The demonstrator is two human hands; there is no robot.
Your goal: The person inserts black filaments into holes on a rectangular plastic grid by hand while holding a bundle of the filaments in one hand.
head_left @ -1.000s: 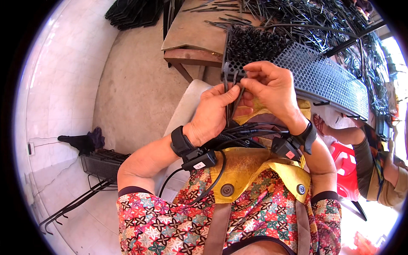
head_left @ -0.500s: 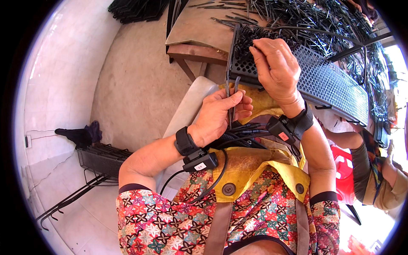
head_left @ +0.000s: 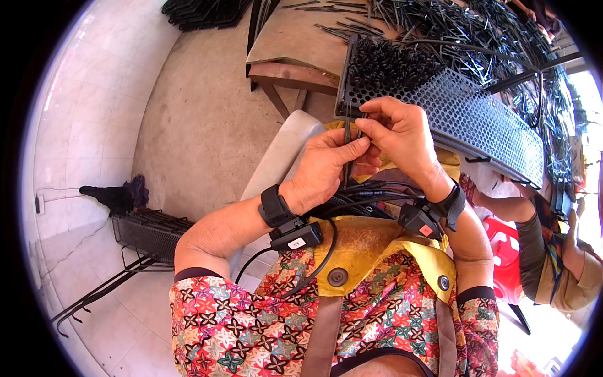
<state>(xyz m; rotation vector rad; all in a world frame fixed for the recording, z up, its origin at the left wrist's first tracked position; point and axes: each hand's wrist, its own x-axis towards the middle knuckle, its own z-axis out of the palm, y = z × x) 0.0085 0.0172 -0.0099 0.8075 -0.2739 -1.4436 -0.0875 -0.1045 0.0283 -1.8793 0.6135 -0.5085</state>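
Observation:
My left hand is closed around thin black sticks that stand roughly upright between thumb and fingers. My right hand is beside it, thumb and forefinger pinched at the upper end of one stick. Just beyond both hands is a long black tray with a honeycomb of holes. Its left part is packed with black sticks set upright. More dark sticks lie in my lap on a yellow apron. The exact kind of stick is too small to make out.
Loose black sticks are heaped on the table behind the tray. A second perforated tray rests on a black metal stand at the left. Another person's arm shows at the right.
My right hand has come down from the upright sticks in the tray to the sticks in my left hand. The left hand has barely moved.

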